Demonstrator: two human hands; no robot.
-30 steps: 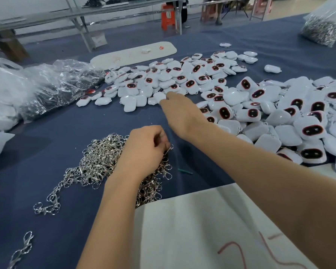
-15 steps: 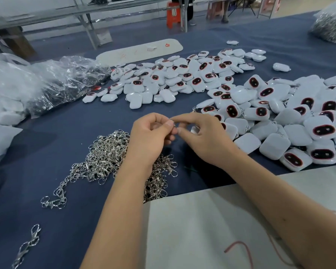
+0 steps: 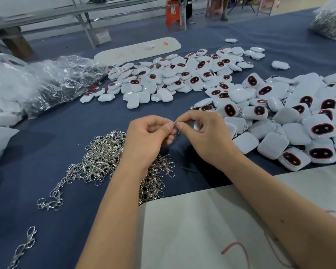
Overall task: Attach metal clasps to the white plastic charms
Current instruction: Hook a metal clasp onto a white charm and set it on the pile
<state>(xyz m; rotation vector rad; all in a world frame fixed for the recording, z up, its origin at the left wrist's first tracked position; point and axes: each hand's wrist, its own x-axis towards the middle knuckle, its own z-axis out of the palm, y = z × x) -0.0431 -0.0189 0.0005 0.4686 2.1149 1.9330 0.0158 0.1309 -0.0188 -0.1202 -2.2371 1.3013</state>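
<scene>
Step in hand: hooking one metal clasp [image 3: 175,127] onto a white charm [image 3: 197,125], judged from both hands meeting at the frame's centre.
Left hand [image 3: 147,135]: fingers curled, thumb and forefinger pinching the clasp's small ring at its top.
Right hand [image 3: 204,133]: fingers curled round the charm, mostly hidden in the palm, with the fingertips meeting the clasp.
Clasp supply: a tangled clasp heap [image 3: 105,158] on the desk [image 3: 52,144], at 7 o'clock from the hands, under the left wrist.
Charm supply: a charm pile [image 3: 299,121] at 3 o'clock, a second spread [image 3: 175,76] at 12 o'clock.
Doing it well: likely best to hold the charm's loop steady and turned toward the clasp, then feed the ring through. Whether the ring is through yet cannot be told.
Risk: the small ring may slip from the pinch.
</scene>
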